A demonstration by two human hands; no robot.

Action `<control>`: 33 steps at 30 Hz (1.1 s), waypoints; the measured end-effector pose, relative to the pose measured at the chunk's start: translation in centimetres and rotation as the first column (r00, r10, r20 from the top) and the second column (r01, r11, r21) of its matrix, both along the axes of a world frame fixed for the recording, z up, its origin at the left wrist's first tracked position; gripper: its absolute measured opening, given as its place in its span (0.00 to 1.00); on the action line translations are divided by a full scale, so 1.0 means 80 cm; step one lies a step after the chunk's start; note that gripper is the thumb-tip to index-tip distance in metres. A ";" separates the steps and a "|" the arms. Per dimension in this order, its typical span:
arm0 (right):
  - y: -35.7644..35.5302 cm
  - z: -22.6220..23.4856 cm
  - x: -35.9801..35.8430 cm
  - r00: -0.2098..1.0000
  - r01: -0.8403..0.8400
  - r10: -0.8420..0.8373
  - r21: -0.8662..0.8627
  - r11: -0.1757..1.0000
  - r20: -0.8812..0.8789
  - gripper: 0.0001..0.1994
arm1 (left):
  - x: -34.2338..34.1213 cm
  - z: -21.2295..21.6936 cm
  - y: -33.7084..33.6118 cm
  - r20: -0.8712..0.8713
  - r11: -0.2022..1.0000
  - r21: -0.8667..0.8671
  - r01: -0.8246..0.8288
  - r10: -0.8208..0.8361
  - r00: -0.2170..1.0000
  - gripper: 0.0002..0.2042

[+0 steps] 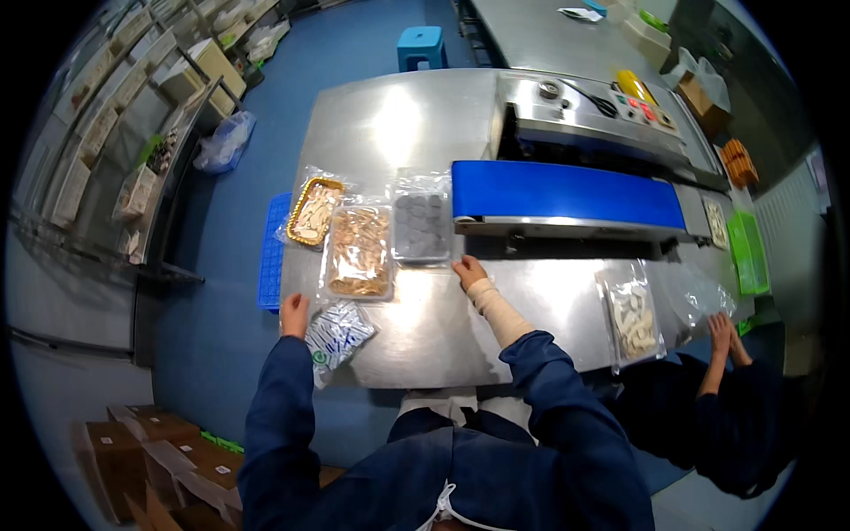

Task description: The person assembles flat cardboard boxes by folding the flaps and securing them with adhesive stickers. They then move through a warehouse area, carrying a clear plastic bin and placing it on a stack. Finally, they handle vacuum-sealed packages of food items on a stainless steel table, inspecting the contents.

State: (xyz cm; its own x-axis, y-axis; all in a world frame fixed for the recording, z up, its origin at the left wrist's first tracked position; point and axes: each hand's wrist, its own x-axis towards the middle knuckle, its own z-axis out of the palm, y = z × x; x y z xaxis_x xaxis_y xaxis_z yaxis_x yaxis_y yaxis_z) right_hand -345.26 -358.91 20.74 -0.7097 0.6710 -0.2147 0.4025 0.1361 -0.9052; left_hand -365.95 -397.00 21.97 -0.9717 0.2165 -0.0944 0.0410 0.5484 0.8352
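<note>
Two hands rest on a shiny steel table full of food packs

The left hand (295,314) sits at the table (425,336) edge, fingers curled loosely, touching a pile of small white and blue packets (339,334). The right hand (469,271) lies flat and open, holding nothing, its fingertips just beside a clear tray of grey pieces (421,227). Left of that tray is a clear tray of brown strips (359,252), then a gold tray of pale slices (313,211). Behind runs a blue belt (567,195). Far right, another person's hands (724,336) touch a clear bag (699,296)
</note>
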 end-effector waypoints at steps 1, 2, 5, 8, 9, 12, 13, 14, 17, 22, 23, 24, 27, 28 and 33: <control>0.005 -0.009 -0.013 0.998 0.051 -0.049 -0.051 0.997 0.034 0.30 | -0.012 -0.013 0.022 0.016 0.999 -0.005 0.049 -0.049 0.999 0.18; 0.018 -0.035 -0.027 0.989 0.144 -0.140 -0.077 0.987 0.046 0.29 | -0.026 -0.011 0.061 0.024 0.993 -0.008 0.117 -0.117 0.993 0.19; 0.004 -0.032 -0.068 0.981 0.191 -0.183 -0.136 0.972 0.069 0.28 | -0.061 -0.040 0.062 0.319 0.979 0.179 0.092 -0.147 0.936 0.16; 0.001 -0.035 -0.074 0.946 0.323 -0.308 -0.278 0.904 0.099 0.26 | -0.067 0.001 0.092 0.674 0.954 0.297 0.037 -0.237 0.700 0.14; -0.008 -0.012 -0.078 0.949 0.315 -0.288 -0.287 0.905 0.132 0.26 | -0.066 0.008 0.091 0.706 0.942 0.336 0.000 -0.252 0.661 0.13; -0.017 0.002 -0.075 0.940 0.341 -0.310 -0.392 0.854 0.141 0.24 | -0.082 -0.014 0.081 0.732 0.855 0.515 0.055 -0.472 0.491 0.15; -0.017 0.000 -0.072 0.943 0.332 -0.308 -0.453 0.828 0.128 0.23 | -0.085 -0.017 0.085 0.728 0.830 0.556 0.054 -0.517 0.451 0.16; -0.016 -0.002 -0.069 0.945 0.319 -0.305 -0.511 0.798 0.114 0.22 | -0.086 -0.021 0.088 0.721 0.803 0.594 0.049 -0.559 0.411 0.17; -0.017 -0.005 -0.062 0.964 0.249 -0.255 -0.601 0.760 0.077 0.14 | -0.061 0.006 0.129 0.698 0.810 0.586 0.025 -0.521 0.491 0.20; -0.043 0.022 -0.076 0.969 0.161 -0.246 -0.664 0.730 -0.036 0.11 | -0.050 -0.003 0.129 0.713 0.725 0.657 -0.204 -0.512 0.478 0.18; -0.048 0.036 -0.075 0.968 0.132 -0.241 -0.687 0.714 -0.065 0.11 | -0.049 -0.002 0.128 0.724 0.717 0.657 -0.231 -0.516 0.458 0.18; -0.059 0.041 -0.067 0.967 0.102 -0.237 -0.721 0.686 -0.089 0.10 | -0.045 0.002 0.119 0.743 0.720 0.644 -0.259 -0.507 0.438 0.17; -0.084 0.053 -0.017 0.990 -0.059 -0.033 -0.625 0.778 -0.135 0.11 | -0.025 0.006 0.096 0.773 0.766 0.595 -0.243 -0.463 0.435 0.18; -0.095 0.063 0.002 0.987 -0.062 -0.049 -0.637 0.769 -0.155 0.10 | -0.017 0.012 0.095 0.764 0.766 0.603 -0.222 -0.475 0.436 0.18; -0.143 0.114 0.136 0.971 -0.224 0.221 -0.663 0.714 -0.091 0.18 | 0.082 0.050 0.068 0.801 0.727 0.599 -0.337 -0.556 0.223 0.20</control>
